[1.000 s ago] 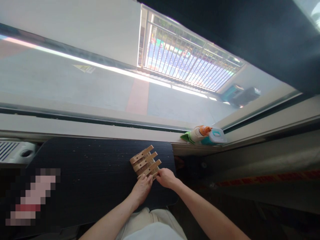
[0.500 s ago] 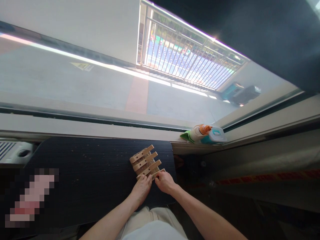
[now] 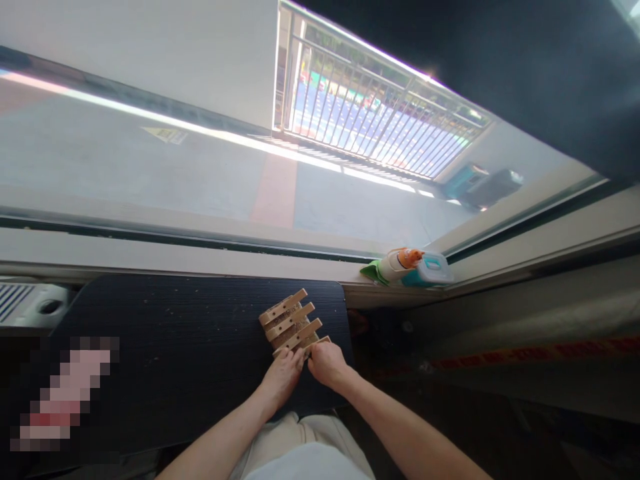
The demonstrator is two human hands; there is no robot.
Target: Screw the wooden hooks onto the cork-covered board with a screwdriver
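Observation:
On the dark table lies a small brown, rough-textured block (image 3: 301,325) crossed by several pale wooden slats (image 3: 291,327) with dark dots on them. The slats stick out past the block's right side. My left hand (image 3: 281,375) is closed at the near left corner of this piece, fingertips pressed on the nearest slat. My right hand (image 3: 326,364) is closed round the same slat farther right, thumb and fingers bunched together. Only that slat's right tip shows above the right hand. Whatever lies between the two sets of fingertips is too small to make out.
The black table (image 3: 200,320) carries scattered light crumbs. On the window sill stand a white bottle with an orange top (image 3: 400,262) and a teal-lidded clear box (image 3: 433,269). A white slotted object (image 3: 35,303) is at the far left, beside a pixelated patch.
My right hand has shifted very slightly left and its fingers have curled in more at the nearest slat. The left hand and the block look almost unmoved.

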